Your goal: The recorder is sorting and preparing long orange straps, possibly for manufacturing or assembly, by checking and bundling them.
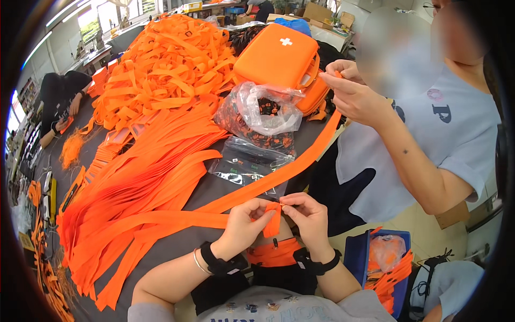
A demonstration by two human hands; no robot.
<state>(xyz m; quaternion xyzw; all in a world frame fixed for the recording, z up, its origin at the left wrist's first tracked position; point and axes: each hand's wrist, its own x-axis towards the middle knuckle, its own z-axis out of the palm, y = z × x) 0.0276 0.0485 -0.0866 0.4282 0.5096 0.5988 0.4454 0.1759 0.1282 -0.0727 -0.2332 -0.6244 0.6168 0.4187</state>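
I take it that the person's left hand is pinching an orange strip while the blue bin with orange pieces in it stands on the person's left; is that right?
Not quite: the blue bin stands on the person's right, as the head view shows. The left hand is indeed pinching an orange strip, and the bin holds orange pieces.

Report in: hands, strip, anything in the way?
Left hand gripping orange strip. Right hand pinched at its edge. Strip hangs between them. Second strip passes just beyond, apparently not blocking.
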